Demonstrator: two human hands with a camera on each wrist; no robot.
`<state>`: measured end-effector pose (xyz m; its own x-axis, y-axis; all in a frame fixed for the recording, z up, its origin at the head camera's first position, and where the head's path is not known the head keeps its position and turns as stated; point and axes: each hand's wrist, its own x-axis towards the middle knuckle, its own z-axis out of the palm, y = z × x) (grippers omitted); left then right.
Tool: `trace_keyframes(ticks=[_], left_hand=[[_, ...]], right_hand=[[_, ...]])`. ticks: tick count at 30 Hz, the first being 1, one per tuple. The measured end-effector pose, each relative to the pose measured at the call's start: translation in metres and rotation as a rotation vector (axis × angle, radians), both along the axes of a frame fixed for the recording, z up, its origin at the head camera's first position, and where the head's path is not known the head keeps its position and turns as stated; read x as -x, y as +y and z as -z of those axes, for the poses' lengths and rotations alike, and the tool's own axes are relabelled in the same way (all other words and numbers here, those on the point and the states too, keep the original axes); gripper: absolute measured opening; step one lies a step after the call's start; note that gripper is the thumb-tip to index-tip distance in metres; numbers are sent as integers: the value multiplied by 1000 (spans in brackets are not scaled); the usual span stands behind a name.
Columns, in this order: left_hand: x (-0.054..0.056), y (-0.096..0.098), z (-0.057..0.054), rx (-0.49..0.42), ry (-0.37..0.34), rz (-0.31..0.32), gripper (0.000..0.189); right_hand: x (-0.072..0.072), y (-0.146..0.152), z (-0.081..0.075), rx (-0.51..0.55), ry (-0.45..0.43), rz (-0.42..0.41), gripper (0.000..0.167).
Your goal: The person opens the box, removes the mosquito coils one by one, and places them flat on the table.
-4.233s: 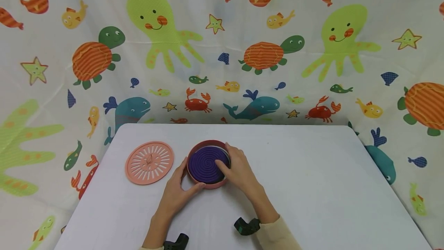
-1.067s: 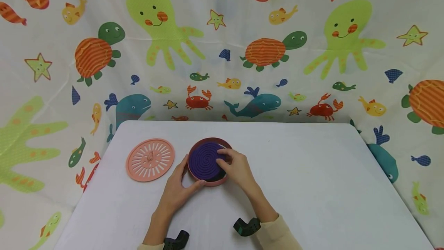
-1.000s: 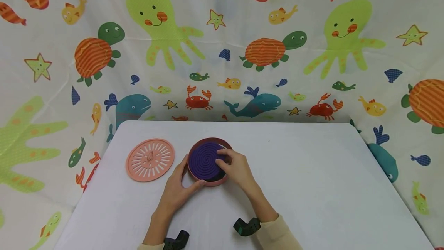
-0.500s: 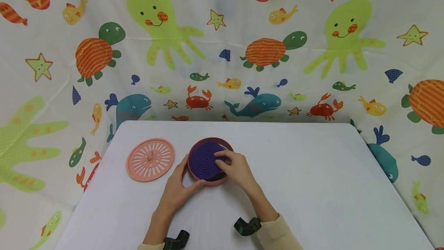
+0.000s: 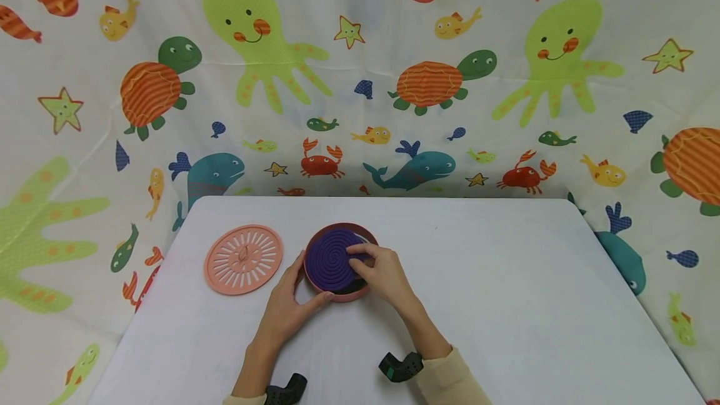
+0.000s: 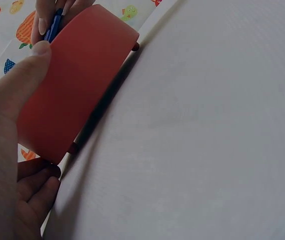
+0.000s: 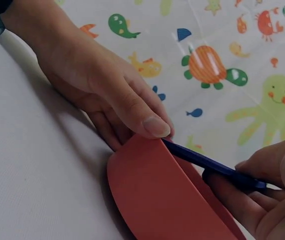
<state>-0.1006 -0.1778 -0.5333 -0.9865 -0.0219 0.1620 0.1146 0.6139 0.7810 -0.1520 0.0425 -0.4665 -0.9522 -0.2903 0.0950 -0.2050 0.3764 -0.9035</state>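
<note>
Coil (image 5: 332, 261), purple, flat spiral; tilted in round reddish dish (image 5: 350, 297), right edge raised, pinched by right hand (image 5: 387, 272), whose fingers cover part; dish gripped by left hand (image 5: 288, 308); slotted pink lid (image 5: 244, 261) nearby on white table (image 5: 506, 299).

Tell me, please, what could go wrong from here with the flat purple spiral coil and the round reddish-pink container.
The right hand pinches the flat purple spiral coil at one side only, so it might slip or snap. The coil lies at a slant to the round reddish-pink container and could catch on its side. The left hand grips the container; if that hold loosened, the container might slide.
</note>
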Motion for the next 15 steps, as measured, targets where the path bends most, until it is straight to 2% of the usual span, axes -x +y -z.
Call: trace_keyframes(ticks=[15], left_hand=[[0, -1, 1, -1, 1, 3, 105]], right_hand=[[2, 3, -1, 42, 42, 51, 22]])
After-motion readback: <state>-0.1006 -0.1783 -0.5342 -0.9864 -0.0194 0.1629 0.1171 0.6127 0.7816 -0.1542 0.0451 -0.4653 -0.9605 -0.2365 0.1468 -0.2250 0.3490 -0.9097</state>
